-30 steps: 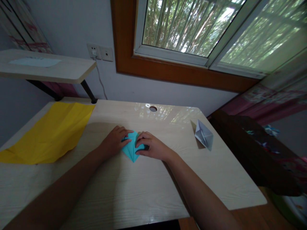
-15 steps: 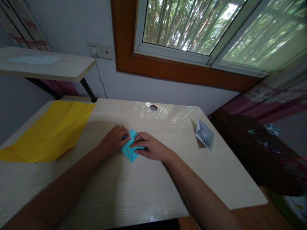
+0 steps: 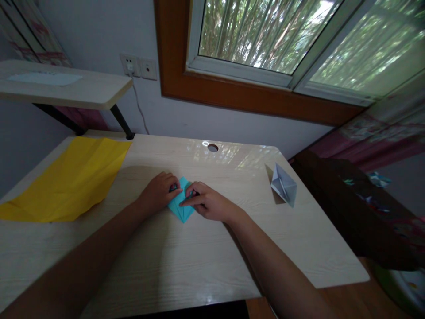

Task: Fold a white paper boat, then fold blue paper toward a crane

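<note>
Both hands, left hand and right hand, press fingertips onto the folded turquoise paper; keep it flat on the bench while creasing.

We see daylight coming through the window, bright against a dim room. It leaves a pale glare on the far part of the desk, while the near part lies in soft shadow. Our left hand and right hand look dark, their forearms darker. The grey paper boat casts a small shadow to its left. Straight lines bend towards the edges, and the corners look smeared and soft.
</note>
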Demonstrator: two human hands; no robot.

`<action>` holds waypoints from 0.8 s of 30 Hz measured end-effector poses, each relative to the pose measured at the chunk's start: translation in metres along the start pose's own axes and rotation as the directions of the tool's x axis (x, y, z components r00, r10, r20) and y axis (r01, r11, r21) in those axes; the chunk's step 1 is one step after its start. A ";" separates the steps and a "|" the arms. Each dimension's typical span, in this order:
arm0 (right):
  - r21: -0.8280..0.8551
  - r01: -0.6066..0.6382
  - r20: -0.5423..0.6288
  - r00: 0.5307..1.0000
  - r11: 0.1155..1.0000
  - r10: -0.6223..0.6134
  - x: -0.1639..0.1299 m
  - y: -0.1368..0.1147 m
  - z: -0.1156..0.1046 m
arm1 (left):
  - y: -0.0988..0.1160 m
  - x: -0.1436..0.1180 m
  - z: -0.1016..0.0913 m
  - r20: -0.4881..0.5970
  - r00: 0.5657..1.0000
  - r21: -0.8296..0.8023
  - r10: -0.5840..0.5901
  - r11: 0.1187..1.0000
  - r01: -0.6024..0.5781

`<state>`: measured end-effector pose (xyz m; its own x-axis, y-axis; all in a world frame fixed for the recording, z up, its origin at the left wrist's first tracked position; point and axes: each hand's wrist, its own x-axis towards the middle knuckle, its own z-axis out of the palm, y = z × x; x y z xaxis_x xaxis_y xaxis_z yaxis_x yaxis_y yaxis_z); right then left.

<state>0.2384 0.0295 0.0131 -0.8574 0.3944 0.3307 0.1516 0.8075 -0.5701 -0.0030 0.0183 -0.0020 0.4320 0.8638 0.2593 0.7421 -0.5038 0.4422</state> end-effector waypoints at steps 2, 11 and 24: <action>0.006 0.001 -0.001 1.000 1.000 -0.001 0.000 -0.001 0.000 | 0.001 0.001 -0.001 0.012 1.000 -0.002 -0.008 1.000 0.008; 0.072 -0.014 -0.005 1.000 0.997 0.014 0.004 -0.002 0.004 | 0.001 -0.001 0.001 0.008 1.000 0.015 -0.003 1.000 0.003; 0.001 -0.068 0.043 0.997 0.998 0.068 0.007 -0.007 0.008 | 0.002 -0.002 0.002 0.002 1.000 0.046 0.003 0.999 -0.003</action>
<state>0.2269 0.0230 0.0135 -0.8653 0.4294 0.2588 0.2090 0.7781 -0.5923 -0.0011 0.0154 -0.0031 0.4353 0.8622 0.2591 0.7633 -0.5060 0.4017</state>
